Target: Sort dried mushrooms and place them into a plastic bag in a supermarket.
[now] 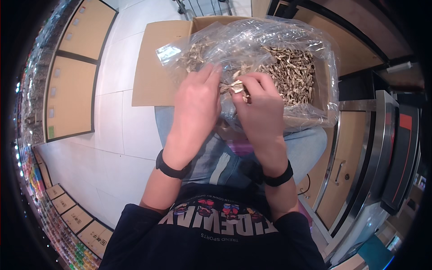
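Note:
Dried mushroom pieces (298,76), brown and slender, fill the right part of a cardboard box (153,64) on the floor before me. A crinkled clear plastic liner (287,30) drapes over the box's walls. My right hand (261,98) pinches a pale dried mushroom piece (237,86) between thumb and fingers. Close by on the left, my left hand (199,96) lies over the clear plastic with its fingers close together; what its fingertips grip is hidden. More dried mushroom pieces (194,57) lie under clear plastic beyond the left hand.
My knees (307,140) flank the near side of the box. A purple plastic object (241,147) shows between my legs. Wooden cabinets (76,84) border the tiled floor (111,125) at left. A metal-framed cabinet (344,165) stands close at right. A wire cart (204,7) is beyond the box.

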Motion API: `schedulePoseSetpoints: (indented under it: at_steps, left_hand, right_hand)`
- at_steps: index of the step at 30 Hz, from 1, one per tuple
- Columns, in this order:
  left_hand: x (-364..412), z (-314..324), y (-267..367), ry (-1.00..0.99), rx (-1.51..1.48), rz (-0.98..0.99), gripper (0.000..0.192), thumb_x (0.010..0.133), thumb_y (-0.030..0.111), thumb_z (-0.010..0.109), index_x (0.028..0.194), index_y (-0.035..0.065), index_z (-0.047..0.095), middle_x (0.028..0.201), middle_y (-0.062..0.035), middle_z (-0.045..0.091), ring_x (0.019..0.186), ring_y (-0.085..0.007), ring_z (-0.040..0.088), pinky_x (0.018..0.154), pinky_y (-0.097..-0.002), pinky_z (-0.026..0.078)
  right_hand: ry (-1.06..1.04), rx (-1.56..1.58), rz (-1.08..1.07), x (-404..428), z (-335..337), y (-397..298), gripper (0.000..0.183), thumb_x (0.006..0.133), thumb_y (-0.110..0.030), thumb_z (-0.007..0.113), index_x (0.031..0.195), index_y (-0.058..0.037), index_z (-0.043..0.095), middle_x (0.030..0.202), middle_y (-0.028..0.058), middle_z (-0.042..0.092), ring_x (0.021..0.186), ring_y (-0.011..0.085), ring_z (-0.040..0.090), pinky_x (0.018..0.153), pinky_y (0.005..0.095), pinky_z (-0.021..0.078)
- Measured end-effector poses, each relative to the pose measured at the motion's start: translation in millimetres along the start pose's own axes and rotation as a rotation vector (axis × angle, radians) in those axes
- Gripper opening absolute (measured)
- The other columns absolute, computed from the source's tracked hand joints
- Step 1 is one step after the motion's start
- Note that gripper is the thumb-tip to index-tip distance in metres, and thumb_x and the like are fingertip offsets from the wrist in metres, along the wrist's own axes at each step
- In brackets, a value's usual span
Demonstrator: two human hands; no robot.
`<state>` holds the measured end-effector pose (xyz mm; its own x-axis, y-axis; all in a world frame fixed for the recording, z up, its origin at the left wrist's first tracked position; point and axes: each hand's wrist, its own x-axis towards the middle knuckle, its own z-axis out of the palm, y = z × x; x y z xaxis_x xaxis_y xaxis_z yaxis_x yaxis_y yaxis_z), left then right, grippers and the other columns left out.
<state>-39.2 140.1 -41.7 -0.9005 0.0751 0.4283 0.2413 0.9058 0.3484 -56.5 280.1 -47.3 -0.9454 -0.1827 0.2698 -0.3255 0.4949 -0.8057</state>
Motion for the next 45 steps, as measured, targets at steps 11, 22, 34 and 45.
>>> schedulePoseSetpoints:
  at_steps: [11,22,34,45]
  left_hand:
    - [-2.7,2.5,13.7,-0.005,-0.125,0.082,0.046,0.071,-0.006,0.059,0.117,-0.0057,0.058,0.101,-0.0196,0.063,0.084,-0.0343,0.06,0.078,-0.0397,0.05]
    - [-0.8,-4.9,10.5,-0.063,-0.186,-0.077,0.04,0.078,-0.007,0.054,0.118,-0.007,0.057,0.106,-0.022,0.063,0.095,-0.0378,0.06,0.084,-0.0427,0.049]
    - [-6.0,-29.6,-40.1,0.044,0.001,-0.227,0.05,0.078,-0.015,0.047,0.123,0.0018,0.056,0.113,-0.0226,0.062,0.102,-0.0387,0.061,0.089,-0.0404,0.049]
    - [-22.2,-151.9,-84.6,0.465,0.467,-0.421,0.047,0.089,-0.01,0.045,0.125,0.0122,0.064,0.097,-0.0046,0.068,0.079,-0.012,0.061,0.063,-0.0242,0.047]
  right_hand:
    - [-0.085,-0.028,0.026,29.7,24.7,20.3,0.018,0.081,-0.009,0.064,0.093,0.0038,0.062,0.093,0.0244,0.063,0.089,0.0446,0.06,0.078,0.047,0.0483]
    - [-0.056,0.048,-0.173,19.6,14.8,7.0,0.038,0.082,-0.007,0.064,0.118,0.0033,0.056,0.105,0.0238,0.062,0.094,0.0391,0.061,0.077,0.0412,0.0526]
    - [-0.226,-0.146,0.267,34.5,-39.8,138.4,0.038,0.08,-0.024,0.073,0.107,0.0012,0.066,0.092,0.0137,0.069,0.078,0.0198,0.067,0.072,0.0322,0.0525]
    - [-0.369,-0.536,0.217,81.9,-1.2,203.8,0.048,0.081,-0.029,0.072,0.118,-0.0012,0.061,0.115,0.0194,0.063,0.106,0.0319,0.062,0.091,0.0409,0.0504]
